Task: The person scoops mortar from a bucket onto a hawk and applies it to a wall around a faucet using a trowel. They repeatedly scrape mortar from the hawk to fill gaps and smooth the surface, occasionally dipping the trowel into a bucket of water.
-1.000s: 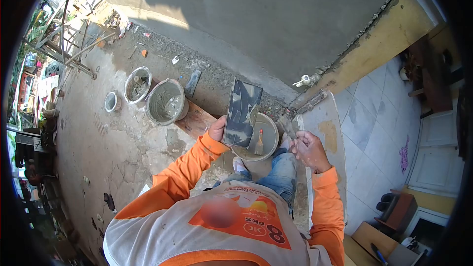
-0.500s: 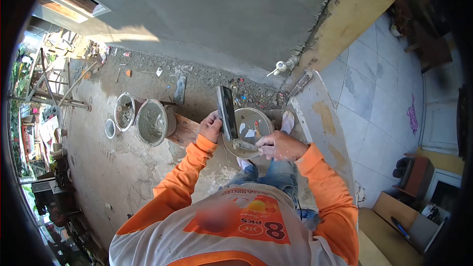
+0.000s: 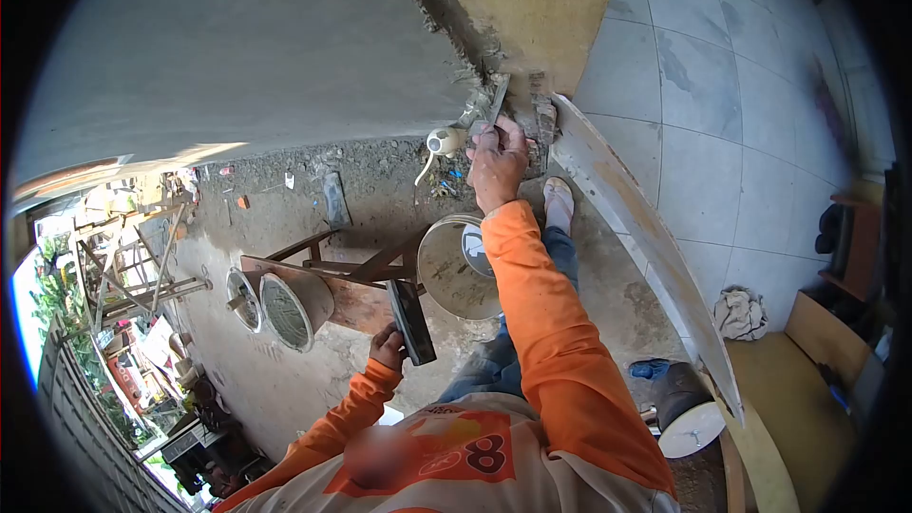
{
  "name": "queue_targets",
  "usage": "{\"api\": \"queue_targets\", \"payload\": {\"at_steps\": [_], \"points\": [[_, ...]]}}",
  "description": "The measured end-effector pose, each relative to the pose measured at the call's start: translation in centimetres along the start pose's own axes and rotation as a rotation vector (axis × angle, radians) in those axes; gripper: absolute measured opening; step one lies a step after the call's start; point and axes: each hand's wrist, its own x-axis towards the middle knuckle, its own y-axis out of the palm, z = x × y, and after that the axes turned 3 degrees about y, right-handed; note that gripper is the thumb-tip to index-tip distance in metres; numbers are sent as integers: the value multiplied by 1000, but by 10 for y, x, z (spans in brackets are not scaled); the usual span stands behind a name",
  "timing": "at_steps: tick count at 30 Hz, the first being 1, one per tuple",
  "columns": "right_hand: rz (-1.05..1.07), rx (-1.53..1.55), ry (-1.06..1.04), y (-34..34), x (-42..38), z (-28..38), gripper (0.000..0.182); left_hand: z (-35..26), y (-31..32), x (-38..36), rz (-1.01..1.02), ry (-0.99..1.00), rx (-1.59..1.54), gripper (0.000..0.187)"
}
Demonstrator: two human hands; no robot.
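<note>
My right hand (image 3: 499,169) is closed on a small trowel (image 3: 499,100), its blade against the rough mortar at the bottom corner of the grey plastered wall (image 3: 275,57). Just left of that hand, a pale tap (image 3: 445,141) sticks out low from the wall. Lower down, my left hand (image 3: 388,348) grips a dark, flat plastering float (image 3: 410,323), held tilted in front of my body. A large round bucket (image 3: 432,271) stands between my two arms, partly covered by my right sleeve.
Buckets of wet mortar (image 3: 285,312) stand on the left beside a wooden bench (image 3: 356,302). A long curved board or ledge (image 3: 636,218) runs along my right, with a tiled floor (image 3: 698,171) beyond. Rubble lies along the wall's foot.
My right hand has moved up and forward from over the bucket to the wall corner with the trowel. My left hand has lowered the float toward my body. The view has shifted.
</note>
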Motion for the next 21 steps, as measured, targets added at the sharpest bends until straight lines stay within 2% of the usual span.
{"api": "queue_targets", "payload": {"at_steps": [2, 6, 8, 11, 13, 15, 21], "points": [[-10, -95, -149, 6, 6, -18, 19, -5, 2, 7, 29, -16, -6, 29], [-83, -190, -166, 17, 8, -29, 17, -20, 10, 12, 55, -10, -65, 30], [-147, -360, -357, 20, 10, -28, 17, -23, 12, 13, 55, 3, -107, 29], [-107, -464, -283, 20, 6, -13, 21, -20, 11, 10, 69, 13, -156, 29], [-85, -547, -347, 16, 7, -9, 22, -10, 5, 9, 73, 9, -175, 29], [-99, -855, -405, 12, 6, -2, 24, -5, 2, 4, 79, 8, -190, 29], [-81, -1016, -479, -5, 12, 8, 25, 15, -5, -7, 51, -17, -198, 30]]}}
